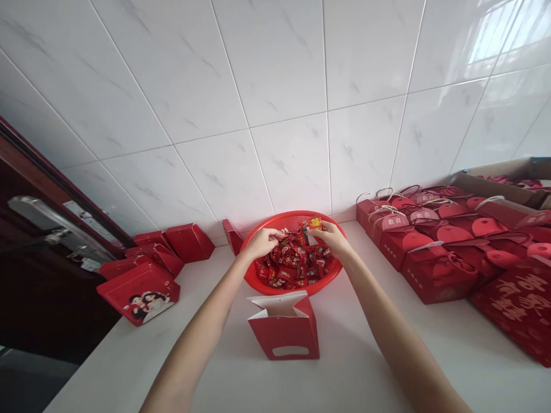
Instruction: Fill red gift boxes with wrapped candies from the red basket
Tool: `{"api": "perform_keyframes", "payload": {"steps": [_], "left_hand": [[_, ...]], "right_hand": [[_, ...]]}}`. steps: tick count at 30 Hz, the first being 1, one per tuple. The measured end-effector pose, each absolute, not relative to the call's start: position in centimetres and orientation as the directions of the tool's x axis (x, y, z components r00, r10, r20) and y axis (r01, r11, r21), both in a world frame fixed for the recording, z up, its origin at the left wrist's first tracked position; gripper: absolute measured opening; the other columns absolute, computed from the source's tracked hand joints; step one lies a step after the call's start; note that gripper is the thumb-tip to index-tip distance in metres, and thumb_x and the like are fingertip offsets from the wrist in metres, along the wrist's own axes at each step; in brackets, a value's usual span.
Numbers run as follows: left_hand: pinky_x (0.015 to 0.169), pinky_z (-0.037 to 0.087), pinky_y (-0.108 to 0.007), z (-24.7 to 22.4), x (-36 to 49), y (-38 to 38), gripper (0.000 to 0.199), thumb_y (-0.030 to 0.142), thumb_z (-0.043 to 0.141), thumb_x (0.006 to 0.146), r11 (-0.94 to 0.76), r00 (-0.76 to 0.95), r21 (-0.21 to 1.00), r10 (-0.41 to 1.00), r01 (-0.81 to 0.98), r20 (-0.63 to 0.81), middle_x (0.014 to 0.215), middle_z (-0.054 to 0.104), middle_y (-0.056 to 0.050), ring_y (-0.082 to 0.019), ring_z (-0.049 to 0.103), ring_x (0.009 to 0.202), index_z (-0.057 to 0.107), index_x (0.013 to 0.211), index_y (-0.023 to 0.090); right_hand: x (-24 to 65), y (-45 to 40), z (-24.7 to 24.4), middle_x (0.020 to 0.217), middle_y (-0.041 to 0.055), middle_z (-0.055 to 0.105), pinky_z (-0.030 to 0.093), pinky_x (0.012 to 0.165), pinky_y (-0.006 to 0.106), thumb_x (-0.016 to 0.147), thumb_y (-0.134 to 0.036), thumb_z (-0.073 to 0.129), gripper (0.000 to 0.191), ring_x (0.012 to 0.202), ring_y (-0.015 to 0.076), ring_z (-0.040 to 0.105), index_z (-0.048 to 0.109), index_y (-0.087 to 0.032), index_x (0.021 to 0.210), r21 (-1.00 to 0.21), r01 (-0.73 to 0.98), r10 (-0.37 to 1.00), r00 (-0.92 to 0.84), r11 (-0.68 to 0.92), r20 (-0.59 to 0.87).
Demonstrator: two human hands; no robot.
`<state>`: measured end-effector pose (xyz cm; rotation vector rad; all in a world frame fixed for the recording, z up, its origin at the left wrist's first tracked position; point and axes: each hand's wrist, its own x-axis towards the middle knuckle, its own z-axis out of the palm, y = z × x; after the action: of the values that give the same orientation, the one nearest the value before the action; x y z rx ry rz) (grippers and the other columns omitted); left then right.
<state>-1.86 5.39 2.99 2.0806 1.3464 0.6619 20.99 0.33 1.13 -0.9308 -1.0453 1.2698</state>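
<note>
You have a smooth white tabletop (241, 373) in front of you, with an open red paper bag (284, 338) standing on it between your forearms, near the red plastic basket (257, 282) of red-wrapped sweets (297, 261). Folded red boxes (142, 292) sit to the left, one printed with a bridal couple, near a dark door (38, 304) with a metal handle (38, 215); rows of red gift boxes (430, 241) with cord handles crowd the right, and an open cardboard box (486, 183) lies beyond them. A marbled white tile wall (288, 160) rises behind, catching window light at the upper right. Both your arms reach forward and converge over the basket, palms turned mostly down. Your left hand (263, 242) comes in over the basket's left side, its fingers drawn narrow at the sweets — you cannot tell from here whether they grip one. Your right hand (333, 238) bends inward over the right side, fingers nearly closed on a red-and-gold packet (314, 225) at the far part of the basket. The bag is upright, its mouth facing up and its broad front, with a pale oval, turned toward you. The basket is wider from left to right than from near to far, and the packet is tilted up above the sweets — its printed face toward you.
</note>
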Motion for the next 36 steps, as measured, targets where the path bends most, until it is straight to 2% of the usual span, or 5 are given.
{"api": "perform_keyframes", "payload": {"steps": [5, 11, 18, 23, 36], "left_hand": [[0.08, 0.053, -0.034, 3.6, -4.7, 5.2, 0.028, 0.008, 0.07, 0.048, -0.296, 0.387, 0.472, 0.916, 0.83, -0.106, 0.078, 0.077, -0.005, -0.031, 0.072, 0.084, 0.076, 0.071, 0.023], [0.077, 0.052, -0.034, 1.2, -3.9, 4.6, 0.062, 0.012, 0.086, 0.03, -0.279, 0.35, 0.313, 0.915, 0.908, -0.201, 0.089, 0.076, -0.009, -0.037, 0.071, 0.092, 0.074, 0.09, 0.023], [0.083, 0.053, -0.037, 0.7, -2.7, 5.3, 0.025, 0.016, 0.079, 0.057, -0.358, 0.431, 0.403, 0.896, 0.842, -0.104, 0.087, 0.076, -0.01, -0.034, 0.071, 0.094, 0.073, 0.081, 0.019], [0.089, 0.055, -0.03, 0.7, -1.9, 5.4, 0.035, 0.027, 0.064, 0.084, -0.406, 0.454, 0.519, 0.89, 0.752, 0.04, 0.114, 0.074, -0.009, -0.024, 0.069, 0.107, 0.067, 0.118, 0.017], [0.079, 0.052, -0.031, 0.4, -2.6, 5.0, 0.028, 0.007, 0.072, 0.058, -0.365, 0.407, 0.27, 0.906, 0.891, -0.119, 0.093, 0.078, -0.006, -0.029, 0.071, 0.094, 0.077, 0.081, 0.022]], "right_hand": [[21.0, 0.2, 1.1, 0.088, 0.0058, 0.076, 0.055, 0.071, 0.032, 0.06, -0.032, 0.08, 0.027, 0.08, 0.0227, 0.07, 0.072, -0.019, 0.082, -0.958, -0.275, 0.997, 0.011, 0.079, 0.079], [21.0, 0.1, 1.3, 0.086, 0.0055, 0.076, 0.055, 0.069, 0.032, 0.06, -0.031, 0.079, 0.026, 0.078, 0.0225, 0.069, 0.071, -0.018, 0.082, -0.96, -0.268, 0.996, 0.011, 0.086, 0.086], [21.0, 0.2, 1.2, 0.088, 0.0063, 0.076, 0.054, 0.072, 0.033, 0.062, -0.032, 0.079, 0.027, 0.079, 0.0225, 0.069, 0.071, -0.018, 0.083, -0.96, -0.261, 0.995, 0.005, 0.1, 0.103], [21.0, 0.3, 1.2, 0.085, 0.0053, 0.075, 0.053, 0.072, 0.031, 0.061, -0.032, 0.08, 0.026, 0.078, 0.021, 0.068, 0.07, -0.018, 0.079, -0.961, -0.25, 0.993, 0.011, 0.118, 0.12], [20.9, 0.2, 1.1, 0.088, 0.0057, 0.076, 0.054, 0.074, 0.032, 0.062, -0.033, 0.079, 0.029, 0.08, 0.0214, 0.069, 0.07, -0.018, 0.085, -0.963, -0.248, 0.994, 0.0, 0.104, 0.107]]}}
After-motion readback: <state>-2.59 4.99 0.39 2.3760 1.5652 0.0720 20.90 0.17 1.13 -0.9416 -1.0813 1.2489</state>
